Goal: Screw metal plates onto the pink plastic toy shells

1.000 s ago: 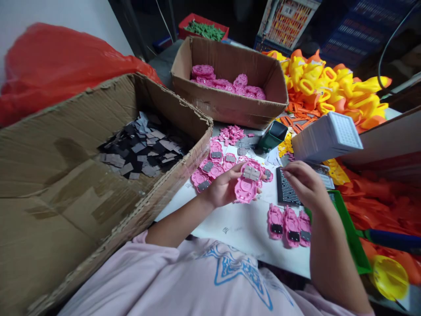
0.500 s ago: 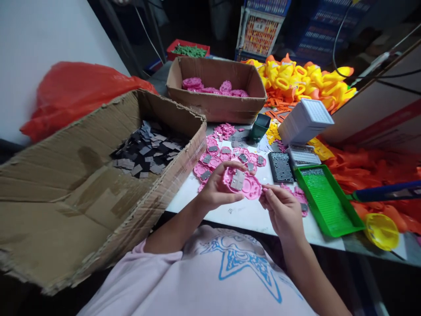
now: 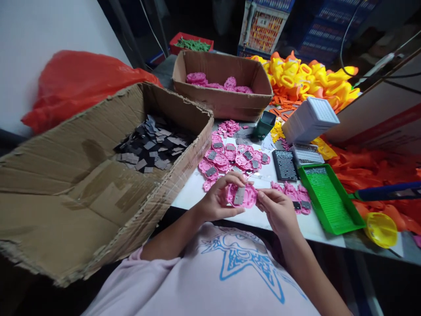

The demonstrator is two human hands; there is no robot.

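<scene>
My left hand [image 3: 221, 199] is closed round the left side of a pink plastic shell [image 3: 250, 198], thumb below and fingers above. A flat grey rectangular pad [image 3: 240, 195] lies inside the shell, whose open side faces me. At the shell's right edge, the thumb and fingers of my right hand [image 3: 279, 210] pinch a small pink piece, mostly hidden by the fingertips. Behind the hands, several more pink shells [image 3: 219, 160] with grey pads lie on the white table top [image 3: 190, 197]. Further pink parts [image 3: 290, 192] with dark pads lie beyond my right hand.
A large cardboard box [image 3: 95, 193] with dark flat pads [image 3: 154, 147] stands at left. Behind are a smaller box [image 3: 223, 103] of pink parts, a dark green cup [image 3: 265, 124] and yellow toys [image 3: 296, 77]. A black tray [image 3: 284, 165] and green tray [image 3: 332, 204] sit at right.
The shell has turned and come slightly lower in my left hand. My right fingertips, apart from the shell's body before with a small pink piece, have moved left against its edge.
</scene>
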